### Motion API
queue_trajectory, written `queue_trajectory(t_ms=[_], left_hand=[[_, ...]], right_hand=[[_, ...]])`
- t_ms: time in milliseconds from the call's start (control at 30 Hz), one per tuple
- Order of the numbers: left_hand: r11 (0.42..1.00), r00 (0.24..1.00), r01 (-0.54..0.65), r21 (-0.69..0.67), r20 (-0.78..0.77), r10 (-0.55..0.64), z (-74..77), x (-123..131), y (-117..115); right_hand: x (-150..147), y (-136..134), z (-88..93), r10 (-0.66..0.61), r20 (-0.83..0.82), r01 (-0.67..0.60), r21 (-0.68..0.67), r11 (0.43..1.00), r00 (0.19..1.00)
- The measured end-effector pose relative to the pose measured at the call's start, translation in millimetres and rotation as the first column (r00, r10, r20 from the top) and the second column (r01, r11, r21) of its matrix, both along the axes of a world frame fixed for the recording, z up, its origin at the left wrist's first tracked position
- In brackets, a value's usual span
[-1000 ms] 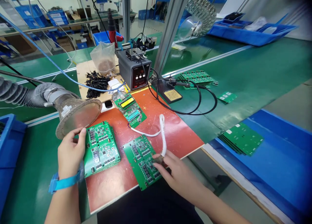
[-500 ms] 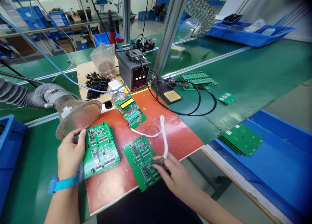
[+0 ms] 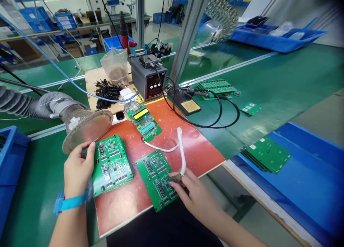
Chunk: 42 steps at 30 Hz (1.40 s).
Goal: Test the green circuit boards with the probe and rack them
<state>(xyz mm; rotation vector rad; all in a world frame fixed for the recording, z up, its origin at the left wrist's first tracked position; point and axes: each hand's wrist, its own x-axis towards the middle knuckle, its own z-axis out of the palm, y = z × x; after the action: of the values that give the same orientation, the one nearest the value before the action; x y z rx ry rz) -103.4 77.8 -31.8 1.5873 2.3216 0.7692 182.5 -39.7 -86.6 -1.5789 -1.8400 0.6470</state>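
Head view looks down on a green desk [image 3: 282, 85] with an orange-red work mat [image 3: 172, 139] laid across it. On the mat near the front edge lies a green circuit board [image 3: 157, 179], a rectangular panel set at a slant, carrying rows of small dark chips, pale connectors and two small numeric displays. The right hand [image 3: 197, 196] rests at this board's right edge, its fingers [image 3: 176, 184] pinching a small dark plug [image 3: 176, 177] pressed to the board; whether the plug is seated in a socket is hard to say from here. From the plug a white sleeved cable [image 3: 180, 146] arcs up and back across the mat to a programmer board [image 3: 143, 119] with a lit yellow-green display.

Just left of the slanted board lies a stack of similar circuit boards [image 3: 111, 164]. The left hand [image 3: 77, 168], with a blue wrist strap [image 3: 70, 201], lies at that stack's left edge, fingers curled loosely together and the thumb touching the rim of a clear fume-extractor hood [image 3: 86, 127] on a grey ribbed hose.

Behind the mat stand a grey soldering station [image 3: 149, 80], an iron stand with a sponge [image 3: 189, 104], a heap of black parts [image 3: 106, 91] and a plastic bag [image 3: 115, 64]. A blue bin [image 3: 309, 182] at the right holds more green boards.
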Motion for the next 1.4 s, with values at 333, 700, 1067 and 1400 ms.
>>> queue_trajectory(t_ms=[333, 700, 1067, 1400], left_hand=[[1.0, 1.0, 0.014, 0.013, -0.001, -0.014, 0.5, 0.0, 0.1], [1.0, 1.0, 0.012, 0.005, -0.01, -0.012, 1.4, 0.2, 0.6], [0.888, 0.942, 0.159, 0.433, -0.335, -0.005, 38.5, 21.1, -32.5], [0.68, 0.652, 0.702, -0.21, 0.574, -0.495, -21.5, 67.4, -122.1]], right_hand=[[-0.2, -0.2, -1.6, 0.0, 0.003, 0.0, 0.011, 1.0, 1.0], [-0.6, -0.7, -0.9, 0.012, 0.002, -0.012, 0.0, 1.0, 1.0], [1.3, 3.4, 2.0, 0.023, 0.009, -0.023, -0.037, 0.999, 1.0], [2.3, 2.6, -0.6, 0.038, -0.028, -0.039, -0.042, 0.998, 0.999]])
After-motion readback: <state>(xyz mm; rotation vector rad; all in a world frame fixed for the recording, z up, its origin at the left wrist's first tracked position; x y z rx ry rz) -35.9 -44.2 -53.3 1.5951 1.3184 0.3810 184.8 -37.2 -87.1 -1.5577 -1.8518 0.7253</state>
